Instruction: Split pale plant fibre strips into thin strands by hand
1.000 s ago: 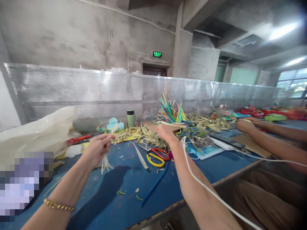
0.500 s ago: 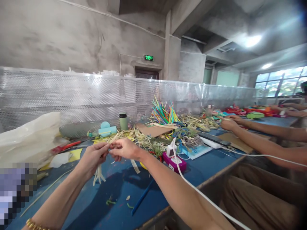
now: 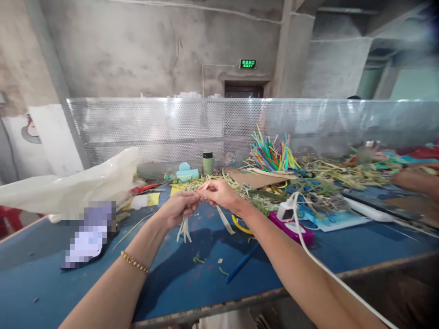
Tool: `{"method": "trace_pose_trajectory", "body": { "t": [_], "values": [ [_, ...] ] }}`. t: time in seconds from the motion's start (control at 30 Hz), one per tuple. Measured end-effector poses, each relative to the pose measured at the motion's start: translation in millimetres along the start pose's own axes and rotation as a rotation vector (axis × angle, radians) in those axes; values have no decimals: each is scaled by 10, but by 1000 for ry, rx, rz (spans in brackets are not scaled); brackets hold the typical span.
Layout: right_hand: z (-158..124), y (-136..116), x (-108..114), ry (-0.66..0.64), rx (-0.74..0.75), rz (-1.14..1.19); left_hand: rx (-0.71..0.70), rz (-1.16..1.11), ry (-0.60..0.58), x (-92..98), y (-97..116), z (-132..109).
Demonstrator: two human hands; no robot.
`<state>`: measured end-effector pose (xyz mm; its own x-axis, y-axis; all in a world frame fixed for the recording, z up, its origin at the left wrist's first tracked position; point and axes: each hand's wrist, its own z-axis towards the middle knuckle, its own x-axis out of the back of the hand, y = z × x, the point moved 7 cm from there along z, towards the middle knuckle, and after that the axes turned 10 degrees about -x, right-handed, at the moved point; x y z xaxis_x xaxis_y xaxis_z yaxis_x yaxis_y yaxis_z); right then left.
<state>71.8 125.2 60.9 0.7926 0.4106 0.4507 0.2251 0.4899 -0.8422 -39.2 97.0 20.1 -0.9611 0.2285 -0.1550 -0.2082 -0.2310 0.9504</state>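
Above the blue table, my left hand (image 3: 179, 208) is closed in a pinch on a small bundle of pale fibre strips (image 3: 184, 232), whose loose ends hang below the fingers. My right hand (image 3: 221, 194) meets it at the fingertips, also pinched, on the upper part of the same strips as far as I can see. The exact spot between the fingers is hidden. Another pale flat strip (image 3: 224, 220) shows below my right hand. On the table nearer to me lies a thin blue stick-like tool (image 3: 242, 263), with green scraps (image 3: 198, 259) beside it.
A pile of straw-like strips (image 3: 254, 194) and a colourful bunch of stems (image 3: 272, 153) lie behind my hands. A purple power strip (image 3: 302, 235) with a white cable is at right. At left are a blurred phone-like object (image 3: 91, 235), a plastic bag (image 3: 113, 176) and red-handled scissors (image 3: 146, 188).
The view has swung left, so the table's left side and the phone-like object show more fully. My hands stay pinched together on the pale strips.
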Motion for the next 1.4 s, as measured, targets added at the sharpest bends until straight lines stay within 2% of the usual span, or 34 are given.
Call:
{"method": "trace_pose_trajectory", "body": {
  "t": [0.37,0.47,0.63,0.83,1.03,1.17,1.4],
  "values": [
    [26,-25,51,111,36,-120,-17,84,-24,3,46,1],
    [14,-80,40,82,84,-150,-27,101,-37,0,61,-5],
    [15,-56,38,65,56,-181,-22,138,-65,-23,68,-21],
    [10,-45,133,164,59,-203,-31,153,-39,-9,102,-26],
    [-32,-54,216,124,0,-184,-33,133,-12,18,100,-22],
    [-49,-79,250,98,4,-253,-18,122,17,47,100,-17],
    [-76,-140,305,160,27,-391,-45,187,71,80,126,-10]
  ]
}}
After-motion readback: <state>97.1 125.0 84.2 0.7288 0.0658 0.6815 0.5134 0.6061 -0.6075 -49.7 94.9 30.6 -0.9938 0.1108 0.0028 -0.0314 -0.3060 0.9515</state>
